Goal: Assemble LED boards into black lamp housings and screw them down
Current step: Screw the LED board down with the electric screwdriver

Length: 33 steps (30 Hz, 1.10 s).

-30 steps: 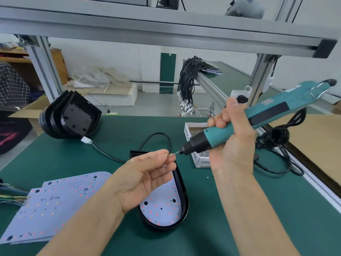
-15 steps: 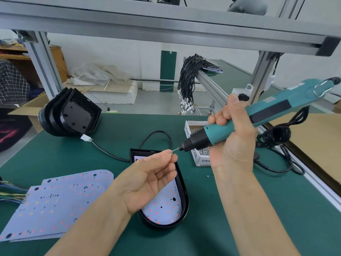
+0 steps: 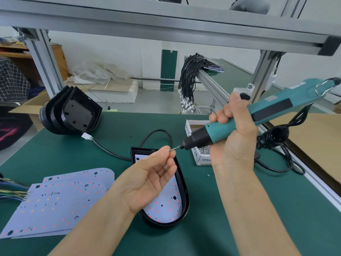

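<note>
A black lamp housing [image 3: 185, 200] lies on the green mat with a white LED board [image 3: 166, 206] seated inside it. Above it my left hand [image 3: 149, 180] is palm up and pinches a small screw [image 3: 168, 149] between thumb and fingertips. My right hand [image 3: 234, 137] grips a teal electric screwdriver [image 3: 258, 115], whose bit tip touches that screw. A black cable [image 3: 110, 152] with a white plug runs from the housing toward the left. My left hand hides the middle of the board.
Spare LED boards [image 3: 59, 202] are stacked at the left. Empty black housings [image 3: 73, 113] are nested at the back left. A white box of screws [image 3: 199, 150] sits behind my right hand. The screwdriver's coiled cord [image 3: 276, 137] lies at the right, by the cardboard. One loose screw [image 3: 208, 175] lies on the mat.
The two hands stay together with the bit at the screw. The view has shifted slightly; both hands have risen a little in it.
</note>
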Available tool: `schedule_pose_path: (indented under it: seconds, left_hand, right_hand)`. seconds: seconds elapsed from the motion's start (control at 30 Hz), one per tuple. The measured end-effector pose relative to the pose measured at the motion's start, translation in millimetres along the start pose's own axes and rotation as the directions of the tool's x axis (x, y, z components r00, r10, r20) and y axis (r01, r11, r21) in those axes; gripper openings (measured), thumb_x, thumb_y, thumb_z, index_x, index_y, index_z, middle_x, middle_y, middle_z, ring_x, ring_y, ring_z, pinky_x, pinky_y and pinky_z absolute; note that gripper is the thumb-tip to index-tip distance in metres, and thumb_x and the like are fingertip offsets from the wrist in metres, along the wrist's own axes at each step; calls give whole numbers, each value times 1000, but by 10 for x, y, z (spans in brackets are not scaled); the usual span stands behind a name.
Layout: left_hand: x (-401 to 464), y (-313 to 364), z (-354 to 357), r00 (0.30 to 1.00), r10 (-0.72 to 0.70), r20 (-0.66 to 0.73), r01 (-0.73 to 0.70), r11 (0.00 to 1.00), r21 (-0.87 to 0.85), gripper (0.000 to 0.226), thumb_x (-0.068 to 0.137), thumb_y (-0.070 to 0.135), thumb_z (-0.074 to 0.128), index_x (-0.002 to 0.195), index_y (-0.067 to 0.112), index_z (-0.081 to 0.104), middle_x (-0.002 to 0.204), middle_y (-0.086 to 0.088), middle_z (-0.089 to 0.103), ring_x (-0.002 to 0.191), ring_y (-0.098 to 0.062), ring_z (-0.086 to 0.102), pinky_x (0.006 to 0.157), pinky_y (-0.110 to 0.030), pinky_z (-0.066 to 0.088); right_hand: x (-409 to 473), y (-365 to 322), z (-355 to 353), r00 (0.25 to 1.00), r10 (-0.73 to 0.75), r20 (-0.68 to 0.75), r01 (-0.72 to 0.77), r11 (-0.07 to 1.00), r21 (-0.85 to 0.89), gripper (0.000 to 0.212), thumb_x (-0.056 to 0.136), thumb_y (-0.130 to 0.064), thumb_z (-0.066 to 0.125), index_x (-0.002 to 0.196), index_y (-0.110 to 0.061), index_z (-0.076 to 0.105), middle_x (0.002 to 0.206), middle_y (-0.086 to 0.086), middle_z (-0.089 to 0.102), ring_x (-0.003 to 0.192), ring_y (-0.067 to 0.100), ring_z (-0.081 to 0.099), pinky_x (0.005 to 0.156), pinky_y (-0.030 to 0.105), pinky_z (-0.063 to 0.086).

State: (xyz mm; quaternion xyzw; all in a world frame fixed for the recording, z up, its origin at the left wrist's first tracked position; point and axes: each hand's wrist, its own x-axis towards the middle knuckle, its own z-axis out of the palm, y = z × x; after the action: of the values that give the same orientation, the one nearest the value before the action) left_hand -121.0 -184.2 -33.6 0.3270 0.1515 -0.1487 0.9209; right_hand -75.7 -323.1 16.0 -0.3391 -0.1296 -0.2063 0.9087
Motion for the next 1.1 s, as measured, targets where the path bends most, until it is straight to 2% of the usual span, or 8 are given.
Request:
schedule_pose_path:
  seconds: [0.7,1.0,1.1]
  left_hand:
    - [8,-110,56,998,70,-2,-70,990,-125,12,65,4,65,63,7,77,74,-6,72,56,-12,68,53,-23,57]
    - [42,-129,62,995,95,-33,-99,987,-129,10,63,6,67,63,7,77,73,-6,72,55,-11,67,52,-23,56]
    - [48,-132,45,989,144,-35,-147,985,-89,11,63,7,67,63,8,77,72,-6,72,55,-11,66,53,-22,56]
  right_hand:
    - [9,-2,-8,999,11,-37,-9,999,46,32,90,-11,61,64,-19,45,51,-9,44,45,5,43,53,21,45]
    - [23,10,-37,1000,-4,-2,5,1000,19,33,91,-8,59,65,-17,41,50,-9,44,45,6,44,53,22,45]
    - [20,14,-39,1000,-2,12,2,1000,5,32,90,-9,60,66,-16,40,49,-8,44,46,6,44,55,22,46]
